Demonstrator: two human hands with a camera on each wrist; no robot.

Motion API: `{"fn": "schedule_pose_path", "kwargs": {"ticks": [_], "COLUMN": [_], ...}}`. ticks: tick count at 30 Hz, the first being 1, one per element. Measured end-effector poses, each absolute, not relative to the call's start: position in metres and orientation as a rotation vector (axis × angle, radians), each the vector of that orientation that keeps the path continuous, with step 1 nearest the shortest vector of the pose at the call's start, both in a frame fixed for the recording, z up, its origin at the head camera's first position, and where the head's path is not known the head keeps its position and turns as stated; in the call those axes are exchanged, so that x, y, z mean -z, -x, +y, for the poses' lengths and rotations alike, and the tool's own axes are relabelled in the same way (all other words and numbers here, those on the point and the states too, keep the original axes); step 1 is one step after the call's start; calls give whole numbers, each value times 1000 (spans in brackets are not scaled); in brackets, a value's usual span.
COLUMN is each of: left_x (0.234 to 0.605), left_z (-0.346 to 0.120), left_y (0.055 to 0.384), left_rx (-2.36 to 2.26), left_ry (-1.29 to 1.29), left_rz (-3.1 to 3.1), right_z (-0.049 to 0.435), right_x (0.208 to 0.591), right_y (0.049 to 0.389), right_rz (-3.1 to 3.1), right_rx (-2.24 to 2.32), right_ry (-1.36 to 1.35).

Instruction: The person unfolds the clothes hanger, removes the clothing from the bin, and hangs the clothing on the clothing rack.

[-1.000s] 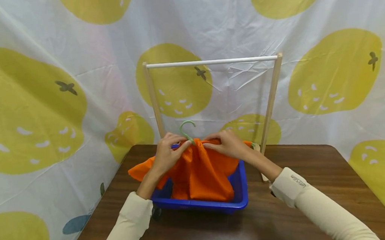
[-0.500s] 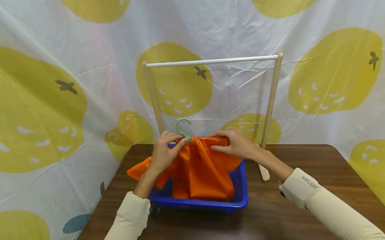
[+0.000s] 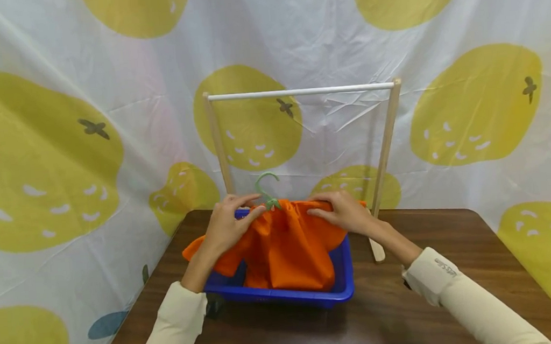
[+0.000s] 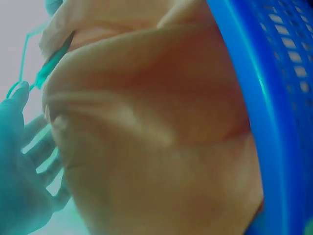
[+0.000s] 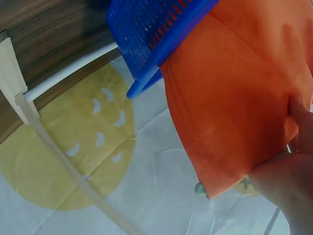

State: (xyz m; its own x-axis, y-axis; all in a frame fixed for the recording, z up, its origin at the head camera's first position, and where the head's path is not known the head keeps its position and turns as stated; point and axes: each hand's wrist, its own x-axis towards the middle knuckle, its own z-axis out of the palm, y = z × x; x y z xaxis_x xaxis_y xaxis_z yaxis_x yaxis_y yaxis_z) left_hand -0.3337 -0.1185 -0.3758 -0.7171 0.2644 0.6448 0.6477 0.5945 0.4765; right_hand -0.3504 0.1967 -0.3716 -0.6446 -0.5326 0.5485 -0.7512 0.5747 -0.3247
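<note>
An orange shirt [image 3: 299,262] hangs on a green hanger [image 3: 272,203], its hook pointing up and its lower part inside a blue basket [image 3: 285,295]. My left hand [image 3: 226,224] is beside the hanger's neck at the left shoulder. The left wrist view shows its fingers spread along the cloth edge, thumb near the hook. On the other shoulder, my right hand [image 3: 347,213] pinches the cloth, thumb in front and fingers behind. A green hanger end [image 5: 200,188] pokes out past the shirt's edge in the right wrist view.
Behind the basket stands a rack with a white rail [image 3: 300,91] and wooden posts. Its right foot [image 3: 377,250] rests on the dark wooden table [image 3: 438,267]. A white curtain [image 3: 328,38] with yellow fruit prints surrounds the table.
My left hand has shifted left, its thumb coming away from the hanger's neck. My right hand has slid right along the shoulder. The hook tipped left, then came back toward the right.
</note>
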Motion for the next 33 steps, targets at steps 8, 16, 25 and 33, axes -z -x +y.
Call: {"fn": "schedule_pose_path", "kwargs": {"ticks": [8,16,25,33], "left_x": [368,367,362,356], "left_z": [-161,-177,-157,-147], "left_y": [322,324,331,339], "left_rx": [746,705,859,894], "left_ry": [669,855,911,845], "left_rz": [-2304,-2374,-2384,-2326], "right_z": [209,214,214,219], "right_x": [369,366,362,353], "right_y": [348,350,356,355], "right_rz": [-2450,-2417,-2416,-2339], "right_rx": [-817,-819,-855,-947], "right_ry": [-974,-932,-904,-898]}}
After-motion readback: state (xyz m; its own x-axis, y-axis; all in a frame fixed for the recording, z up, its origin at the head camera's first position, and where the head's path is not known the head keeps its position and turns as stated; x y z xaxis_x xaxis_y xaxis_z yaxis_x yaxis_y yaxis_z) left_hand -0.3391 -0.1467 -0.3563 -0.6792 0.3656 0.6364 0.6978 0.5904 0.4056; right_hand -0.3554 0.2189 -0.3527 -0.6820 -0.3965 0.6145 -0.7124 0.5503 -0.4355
